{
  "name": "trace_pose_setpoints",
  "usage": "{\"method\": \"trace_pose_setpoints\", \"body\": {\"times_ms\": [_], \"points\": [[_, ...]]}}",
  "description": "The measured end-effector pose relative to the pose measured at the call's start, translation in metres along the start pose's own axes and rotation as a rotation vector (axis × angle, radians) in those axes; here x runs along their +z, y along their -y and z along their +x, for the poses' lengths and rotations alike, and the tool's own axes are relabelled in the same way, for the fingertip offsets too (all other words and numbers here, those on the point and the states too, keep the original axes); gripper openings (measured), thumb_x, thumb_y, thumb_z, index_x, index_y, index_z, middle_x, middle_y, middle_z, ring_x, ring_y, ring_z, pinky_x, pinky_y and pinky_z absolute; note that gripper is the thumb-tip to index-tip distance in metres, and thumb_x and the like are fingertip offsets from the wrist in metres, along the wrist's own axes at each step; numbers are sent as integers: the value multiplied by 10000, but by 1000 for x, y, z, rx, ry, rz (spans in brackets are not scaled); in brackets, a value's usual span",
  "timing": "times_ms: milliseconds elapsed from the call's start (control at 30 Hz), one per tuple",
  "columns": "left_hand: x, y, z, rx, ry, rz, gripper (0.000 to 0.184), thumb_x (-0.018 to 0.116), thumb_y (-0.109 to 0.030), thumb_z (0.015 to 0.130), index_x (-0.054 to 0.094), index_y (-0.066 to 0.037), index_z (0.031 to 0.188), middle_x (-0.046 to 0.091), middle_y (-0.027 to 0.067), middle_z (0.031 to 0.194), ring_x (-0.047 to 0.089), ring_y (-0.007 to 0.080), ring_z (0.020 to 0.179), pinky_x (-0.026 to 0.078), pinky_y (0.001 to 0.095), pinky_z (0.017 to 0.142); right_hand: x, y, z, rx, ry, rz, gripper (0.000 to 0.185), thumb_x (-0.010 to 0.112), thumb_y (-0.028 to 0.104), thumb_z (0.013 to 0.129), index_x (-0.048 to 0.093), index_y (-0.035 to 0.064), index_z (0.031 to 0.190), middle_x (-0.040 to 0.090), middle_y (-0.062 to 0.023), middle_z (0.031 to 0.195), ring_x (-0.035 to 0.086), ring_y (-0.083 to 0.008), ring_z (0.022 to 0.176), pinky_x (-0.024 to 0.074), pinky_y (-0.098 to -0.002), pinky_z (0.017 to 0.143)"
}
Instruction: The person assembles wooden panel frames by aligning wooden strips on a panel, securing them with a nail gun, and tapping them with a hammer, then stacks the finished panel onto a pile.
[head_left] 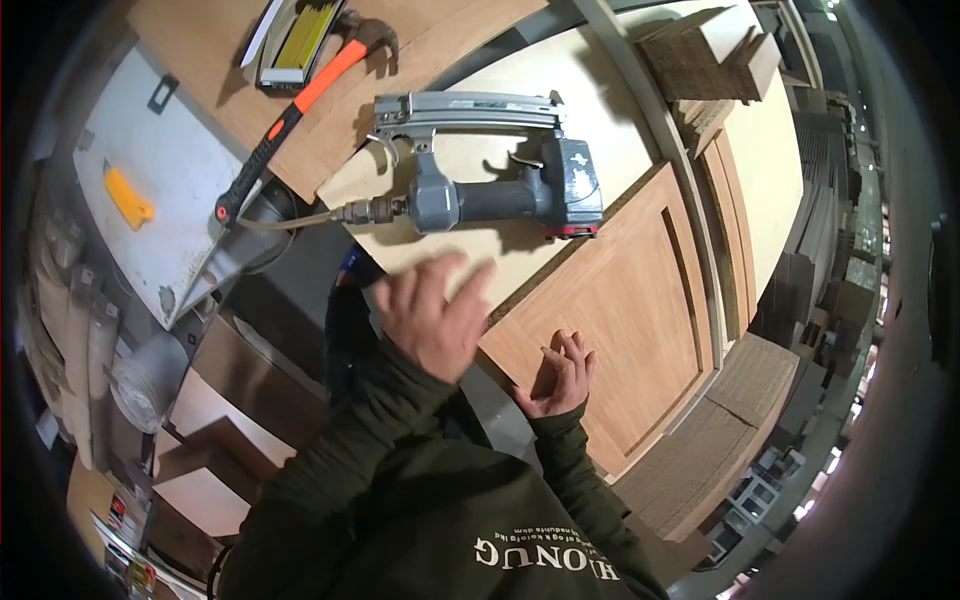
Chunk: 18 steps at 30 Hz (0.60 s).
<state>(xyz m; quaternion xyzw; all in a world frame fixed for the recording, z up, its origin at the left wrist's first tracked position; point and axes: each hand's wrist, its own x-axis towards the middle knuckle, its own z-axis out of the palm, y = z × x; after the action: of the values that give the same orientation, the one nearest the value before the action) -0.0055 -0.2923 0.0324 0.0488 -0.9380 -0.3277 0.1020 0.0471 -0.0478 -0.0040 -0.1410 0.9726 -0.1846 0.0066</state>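
My left hand (435,315) is slightly blurred, fingers apart and holding nothing, just below the grey nail gun (495,201). The nail gun lies on its side on a pale board (370,195), with an air hose (290,221) joined to its handle end. Fingers spread, my right hand (563,380) rests on the near part of a framed wooden panel (620,330). A claw hammer (290,118) with an orange and black handle lies left of the nail gun.
An open box of staples or nails (300,42) lies at the upper left. A yellow-handled tool (128,198) is on a white surface (110,120). Wooden blocks (710,50) and a long metal strip (655,100) are on the right. Cardboard boxes (220,400) stand lower left.
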Motion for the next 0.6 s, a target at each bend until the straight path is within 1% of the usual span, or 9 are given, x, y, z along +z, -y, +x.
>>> {"method": "trace_pose_setpoints", "body": {"times_ms": [67,167,267,367,433,467,500,567,600], "points": [[-8,13,36,23,-82,163,516,715,-185,605,596,-195,1108,516,13,1086,426,240,1100,306,433,865,-3,0,-3,3,4,-10,591,748,388,531,557,94,1007,498,-131,1220,402,-335,1216,225,-544,967],[24,48,68,206,-52,134,539,723,-164,594,584,-184,1115,518,6,1081,439,231,1082,324,420,865,-2,2,-2,-2,-10,4,583,756,356,517,554,102,1002,500,-129,1218,406,-334,1212,227,-549,963],[46,38,90,227,-77,83,513,716,-134,607,578,-155,1101,521,0,1066,454,216,1054,362,391,840,-3,1,-2,-2,-6,27,589,762,339,520,543,105,1014,490,-130,1226,399,-335,1216,210,-567,977],[66,19,122,267,-25,-30,478,731,-173,597,586,-134,1050,527,23,1064,465,229,1034,381,404,853,-6,6,1,1,21,4,613,766,338,520,531,105,1036,474,-132,1242,394,-347,1213,207,-575,972],[62,18,133,279,-120,-70,451,743,-215,588,611,-124,1009,557,52,1004,511,248,953,421,378,813,-8,6,3,-7,37,-4,627,746,367,547,518,109,1072,463,-133,1247,371,-362,1223,197,-580,970],[58,34,140,288,-218,-95,361,717,-235,575,656,-140,918,583,39,916,541,222,891,446,369,771,-8,8,4,-7,35,-3,629,739,375,555,515,110,1080,464,-133,1243,365,-364,1226,197,-580,968],[51,60,141,199,-263,-84,316,706,-226,586,663,-133,885,590,53,872,559,250,838,464,401,713,-8,9,4,-4,31,1,630,732,384,563,512,112,1087,465,-132,1239,360,-366,1230,196,-581,967],[16,139,133,61,-354,53,365,704,-225,602,640,-137,951,570,68,937,549,266,870,464,401,716,-7,7,5,-20,37,-15,642,716,412,572,503,117,1101,455,-132,1238,364,-364,1219,203,-578,957],[-9,156,121,-86,-325,300,414,705,-223,626,612,-167,1026,541,65,1002,538,272,898,455,397,754,-7,7,5,-27,45,-34,643,716,415,570,504,118,1100,451,-132,1240,368,-363,1214,204,-577,954]]}}
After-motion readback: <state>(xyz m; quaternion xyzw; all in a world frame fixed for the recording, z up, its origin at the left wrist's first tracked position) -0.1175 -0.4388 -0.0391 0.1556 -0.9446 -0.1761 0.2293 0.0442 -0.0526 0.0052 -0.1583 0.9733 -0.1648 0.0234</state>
